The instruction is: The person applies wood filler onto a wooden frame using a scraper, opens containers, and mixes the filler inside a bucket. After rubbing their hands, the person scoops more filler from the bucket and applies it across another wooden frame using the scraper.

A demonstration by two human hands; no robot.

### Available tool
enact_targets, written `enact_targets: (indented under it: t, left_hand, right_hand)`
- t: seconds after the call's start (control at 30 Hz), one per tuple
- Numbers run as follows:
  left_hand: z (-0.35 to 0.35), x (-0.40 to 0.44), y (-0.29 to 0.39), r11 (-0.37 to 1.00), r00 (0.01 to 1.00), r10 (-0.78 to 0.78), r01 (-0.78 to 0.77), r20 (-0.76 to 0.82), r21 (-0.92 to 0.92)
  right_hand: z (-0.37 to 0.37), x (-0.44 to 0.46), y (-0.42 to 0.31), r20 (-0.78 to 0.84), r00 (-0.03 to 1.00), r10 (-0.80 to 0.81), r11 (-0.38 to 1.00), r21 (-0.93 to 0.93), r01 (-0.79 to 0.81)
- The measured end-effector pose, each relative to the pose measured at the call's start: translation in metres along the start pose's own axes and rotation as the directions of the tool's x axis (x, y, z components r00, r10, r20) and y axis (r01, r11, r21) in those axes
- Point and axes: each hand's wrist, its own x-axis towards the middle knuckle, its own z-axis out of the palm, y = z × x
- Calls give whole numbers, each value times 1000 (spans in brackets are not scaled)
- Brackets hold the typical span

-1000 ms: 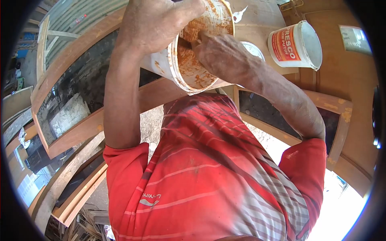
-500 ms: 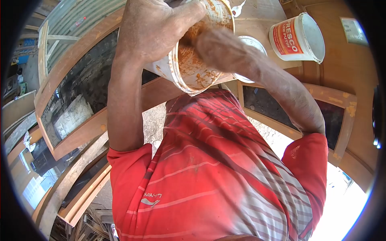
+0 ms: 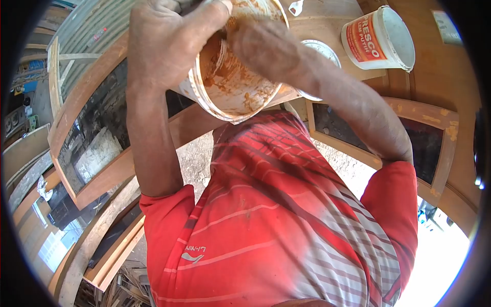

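Note:
A white bucket (image 3: 238, 94), smeared inside with orange-brown paste, is tilted with its mouth toward me at the top of the view. My left hand (image 3: 166, 43) grips the bucket's rim on the left side, thumb along the edge. Inside the bucket's mouth is my right hand (image 3: 268, 48), blurred, with its fingers closed and bent inward. Whatever it holds is too hidden and smeared to name. Just right of the tilted bucket, partly behind my right forearm, lies a round white lid or tub (image 3: 321, 53).
A second white bucket with a red label (image 3: 364, 38) stands on the wooden surface (image 3: 327, 28) at upper right. A small white tool (image 3: 296, 7) lies near the top. Wooden frames with dark panels (image 3: 432, 120) flank me, and curved boards (image 3: 97, 233) are at lower left.
My left hand and the tilted bucket have shifted left, and the mouth faces me more. My right hand has moved left and slightly up within the mouth.

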Motion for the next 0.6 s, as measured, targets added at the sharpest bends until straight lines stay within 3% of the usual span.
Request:
enact_targets:
  t: [0.07, 0.1, 0.13, 0.2, 0.27, 0.33, 0.4, 0.47, 0.5, 0.6]
  left_hand:
    - [8, -2, 35, 999, 1000, 0, 1, -14, 49]
    - [6, -3, 35, 998, 1000, -18, 19, -22, 62]
    - [5, -3, 34, 997, 999, -33, 35, -31, 72]
    - [12, -4, 23, 989, 992, 101, -92, -74, 115]
    - [12, -8, 16, 991, 989, 112, -105, -100, 81]
    - [10, -11, 15, 999, 994, 22, -26, -103, -38]
    - [14, -14, 12, 998, 995, 58, -58, -85, 7]
    - [15, -14, 10, 992, 992, 115, -112, -59, 53]
    - [15, -13, 9, 987, 988, 147, -144, -40, 74]
    - [13, -8, 4, 982, 984, 177, -177, -2, 69]
  right_hand:
    - [0, 4, 10, -39, 998, -40, 992, -123, 35]
    - [-10, 2, -6, 206, 978, 33, 999, -46, -23]
    - [-3, -7, -18, 238, 971, 30, 996, 79, -50]
    - [-7, -12, -23, 47, 997, -64, 992, 116, 58]
    - [-23, -14, -9, -24, 982, -187, 980, -81, 184]
    - [-18, -10, 2, -63, 990, -124, 977, -184, 110]
    - [-24, -8, 0, 36, 997, 73, 981, -184, -66]
    - [-19, -20, -21, 181, 982, 58, 997, 46, -68]
    - [-12, -21, -33, 131, 991, -25, 994, 109, 11]
    - [-30, -8, -28, 349, 921, 171, 966, 124, -227]
